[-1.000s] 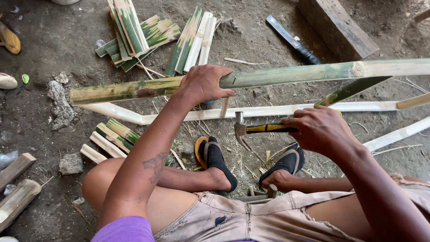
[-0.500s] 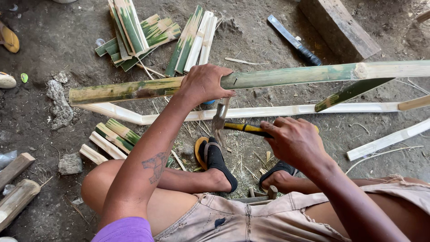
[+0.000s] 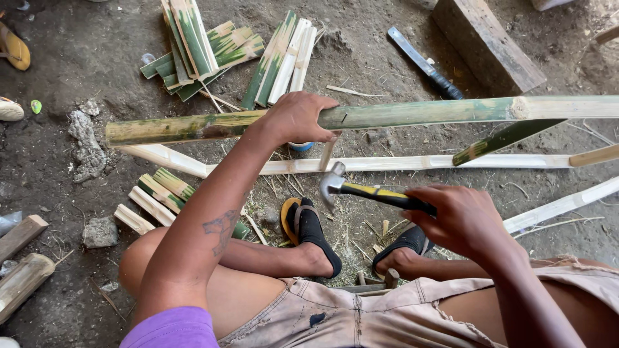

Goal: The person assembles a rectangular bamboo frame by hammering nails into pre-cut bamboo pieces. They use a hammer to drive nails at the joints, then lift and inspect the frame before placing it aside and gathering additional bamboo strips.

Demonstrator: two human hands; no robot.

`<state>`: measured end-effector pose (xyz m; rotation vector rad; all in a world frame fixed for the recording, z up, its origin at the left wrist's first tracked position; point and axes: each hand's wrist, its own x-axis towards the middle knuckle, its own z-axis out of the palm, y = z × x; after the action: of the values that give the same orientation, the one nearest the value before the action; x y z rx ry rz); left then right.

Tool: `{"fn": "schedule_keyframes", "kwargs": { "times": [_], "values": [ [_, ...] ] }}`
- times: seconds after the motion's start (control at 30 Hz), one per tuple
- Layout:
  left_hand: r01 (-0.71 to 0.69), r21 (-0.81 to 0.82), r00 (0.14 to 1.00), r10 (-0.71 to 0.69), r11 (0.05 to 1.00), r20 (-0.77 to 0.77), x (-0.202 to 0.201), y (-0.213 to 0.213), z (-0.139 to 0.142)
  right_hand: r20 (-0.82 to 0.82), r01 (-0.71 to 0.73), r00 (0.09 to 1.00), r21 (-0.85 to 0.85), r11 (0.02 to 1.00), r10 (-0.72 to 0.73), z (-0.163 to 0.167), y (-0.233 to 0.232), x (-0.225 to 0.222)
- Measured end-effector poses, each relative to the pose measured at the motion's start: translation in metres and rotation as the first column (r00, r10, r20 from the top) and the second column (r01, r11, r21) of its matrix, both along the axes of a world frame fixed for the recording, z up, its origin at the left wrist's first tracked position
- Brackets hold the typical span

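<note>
My left hand grips a long green bamboo pole that runs across the view above the dirt ground. A short pale peg hangs just under the pole beside my fingers. My right hand is closed on the black and yellow handle of a claw hammer. The hammer's steel head sits just below the peg, pointing left. A second pale split strip lies parallel under the pole. My feet in black sandals rest below the hammer.
Bundles of short green and pale bamboo slats lie at the back and at the left. A machete and a wooden block lie at the top right. Stones and wood offcuts sit at the left.
My right hand has swung the hammer leftward and up, from near my right knee to just under the peg. My left hand has stayed on the pole.
</note>
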<state>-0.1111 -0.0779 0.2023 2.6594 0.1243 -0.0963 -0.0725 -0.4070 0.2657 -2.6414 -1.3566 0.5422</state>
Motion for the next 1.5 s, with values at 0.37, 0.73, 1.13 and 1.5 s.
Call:
{"fn": "schedule_keyframes", "kwargs": {
  "times": [0.37, 0.73, 1.13, 1.5],
  "values": [
    [-0.054, 0.083, 0.988, 0.065, 0.995, -0.141, 0.001, -0.003, 0.008, -0.285, 0.271, 0.945, 0.401, 0.875, -0.162, -0.002, -0.018, -0.007],
    [-0.064, 0.067, 0.994, 0.070, 0.996, -0.089, 0.006, 0.003, 0.000, -0.549, 0.512, 0.825, 0.625, 0.589, -0.134, 0.057, -0.006, -0.022],
    [-0.062, 0.064, 0.996, 0.066, 0.996, -0.061, 0.004, 0.001, 0.006, -0.500, 0.478, 0.845, 0.545, 0.688, -0.191, 0.007, -0.026, 0.001],
    [-0.052, 0.051, 0.995, 0.056, 0.997, -0.083, 0.005, -0.003, 0.007, -0.329, 0.343, 0.921, 0.431, 0.835, -0.209, -0.004, 0.010, -0.003]
  ]
}}
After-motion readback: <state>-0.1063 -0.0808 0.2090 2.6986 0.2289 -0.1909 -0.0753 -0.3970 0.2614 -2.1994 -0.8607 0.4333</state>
